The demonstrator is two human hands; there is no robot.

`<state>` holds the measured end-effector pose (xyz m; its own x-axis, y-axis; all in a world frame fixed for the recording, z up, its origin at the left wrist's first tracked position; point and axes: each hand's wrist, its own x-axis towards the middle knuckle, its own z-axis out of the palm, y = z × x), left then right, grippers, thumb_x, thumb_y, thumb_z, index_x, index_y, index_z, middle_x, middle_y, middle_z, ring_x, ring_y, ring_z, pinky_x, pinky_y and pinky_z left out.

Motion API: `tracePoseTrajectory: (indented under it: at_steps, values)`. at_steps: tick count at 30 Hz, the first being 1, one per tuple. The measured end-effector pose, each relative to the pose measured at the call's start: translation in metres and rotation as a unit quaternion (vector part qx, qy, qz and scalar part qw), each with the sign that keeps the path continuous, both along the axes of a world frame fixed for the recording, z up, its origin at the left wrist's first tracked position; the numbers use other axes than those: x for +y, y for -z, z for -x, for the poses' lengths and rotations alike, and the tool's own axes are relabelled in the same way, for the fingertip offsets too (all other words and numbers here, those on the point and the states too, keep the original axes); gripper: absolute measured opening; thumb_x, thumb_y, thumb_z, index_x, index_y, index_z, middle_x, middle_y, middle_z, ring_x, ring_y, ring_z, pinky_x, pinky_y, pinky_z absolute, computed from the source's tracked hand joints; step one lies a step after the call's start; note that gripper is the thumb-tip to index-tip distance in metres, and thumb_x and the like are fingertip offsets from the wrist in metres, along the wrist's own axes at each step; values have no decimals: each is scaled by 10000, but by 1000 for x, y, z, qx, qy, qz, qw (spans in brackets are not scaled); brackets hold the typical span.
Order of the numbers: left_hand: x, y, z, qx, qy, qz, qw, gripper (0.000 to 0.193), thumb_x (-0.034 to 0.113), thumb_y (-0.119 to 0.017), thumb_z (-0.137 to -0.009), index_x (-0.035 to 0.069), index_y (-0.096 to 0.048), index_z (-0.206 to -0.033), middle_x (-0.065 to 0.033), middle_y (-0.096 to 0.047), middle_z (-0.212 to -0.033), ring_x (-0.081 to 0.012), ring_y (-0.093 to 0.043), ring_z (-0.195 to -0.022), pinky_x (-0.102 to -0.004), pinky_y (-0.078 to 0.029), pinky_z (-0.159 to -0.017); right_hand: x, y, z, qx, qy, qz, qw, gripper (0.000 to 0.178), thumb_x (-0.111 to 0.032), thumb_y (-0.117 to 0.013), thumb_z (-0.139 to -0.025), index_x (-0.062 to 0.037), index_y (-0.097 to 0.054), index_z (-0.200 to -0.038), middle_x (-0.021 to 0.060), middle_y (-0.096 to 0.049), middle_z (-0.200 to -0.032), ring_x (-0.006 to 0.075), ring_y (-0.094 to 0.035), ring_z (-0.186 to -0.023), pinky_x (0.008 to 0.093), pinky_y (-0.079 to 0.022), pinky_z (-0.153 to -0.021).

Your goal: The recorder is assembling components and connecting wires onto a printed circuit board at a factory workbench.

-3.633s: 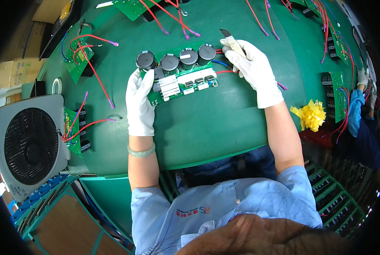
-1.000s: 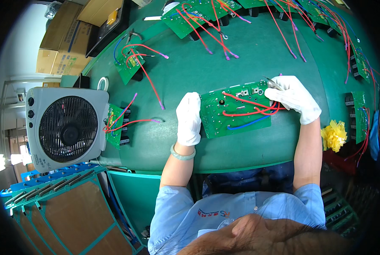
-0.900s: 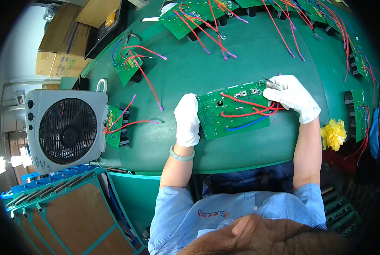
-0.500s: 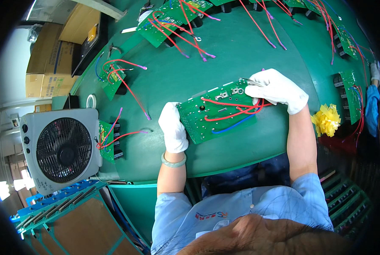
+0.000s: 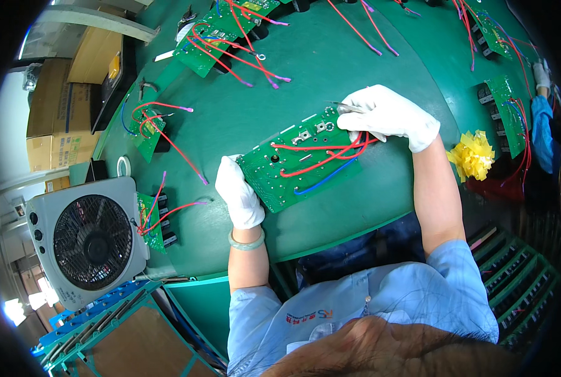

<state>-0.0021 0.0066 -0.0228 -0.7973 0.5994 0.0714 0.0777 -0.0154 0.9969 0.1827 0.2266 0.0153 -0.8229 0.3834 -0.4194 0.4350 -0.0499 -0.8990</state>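
A green circuit board [image 5: 265, 182] is held tilted over the green table in front of me. Red wires [image 5: 305, 148] and one blue wire [image 5: 325, 176] run across its face toward its right end. My left hand [image 5: 237, 193], in a white glove, is closed on the board's left edge. Also gloved in white, my right hand [image 5: 393, 118] pinches thin metal tweezers [image 5: 343, 105] at the board's upper right corner. The tweezers' tips point left, past the board's far edge. Fingers of that hand cover the corner, so whether they also touch the board is hidden.
More wired circuit boards [image 5: 195, 58] lie along the far side, with others at left [image 5: 147, 139] and right [image 5: 507, 116]. A grey box fan [image 5: 95, 251] stands at left, near a tape roll [image 5: 123, 166]. Yellow ribbon-like bundle [image 5: 472, 155] sits right. Another person's gloved hand [image 5: 541, 74] shows far right.
The view has shifted, so most things sit further left. My right hand's tweezers now point out beyond the board's far edge, lifted from its corner. My left hand keeps its hold.
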Motion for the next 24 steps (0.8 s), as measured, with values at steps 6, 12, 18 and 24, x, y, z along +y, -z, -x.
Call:
tracePoseTrajectory:
  at_steps: [6, 12, 18, 24]
  values:
    - [0, 5, 2, 9, -13, -6, 1000, 321, 325, -391, -1016, 75, -500, -845, 29, -463, -750, -54, -411, -680, -236, -381, -628, 2, 4, -1, 19, 6, 9, 1000, 292, -271, -663, -844, 0, -654, -953, 48, -651, -695, 42, -441, -426, 212, -337, -381]
    - [0, 6, 4, -13, -20, -5, 1000, 321, 320, -391, -1017, 74, -498, -841, 30, -462, -748, -54, -412, -678, -229, -377, -624, 2, 7, -1, 44, 40, 3, 998, 288, -269, -659, -849, -1, -659, -955, 57, -653, -667, 41, -441, -411, 204, -338, -377]
    - [1, 5, 3, -25, -24, -10, 999, 321, 316, -387, -1019, 78, -496, -834, 33, -451, -731, -55, -407, -661, -230, -373, -607, 2, 8, -1, 48, 44, 0, 998, 283, -263, -654, -855, 0, -659, -959, 56, -654, -667, 38, -434, -404, 200, -334, -373]
    - [0, 8, 4, 10, -25, -1, 1000, 316, 316, -396, -1016, 79, -495, -832, 33, -446, -726, -55, -406, -657, -232, -369, -599, 3, 9, -1, 50, 33, 7, 998, 292, -278, -659, -858, -1, -655, -951, 55, -653, -667, 42, -447, -409, 200, -336, -371]
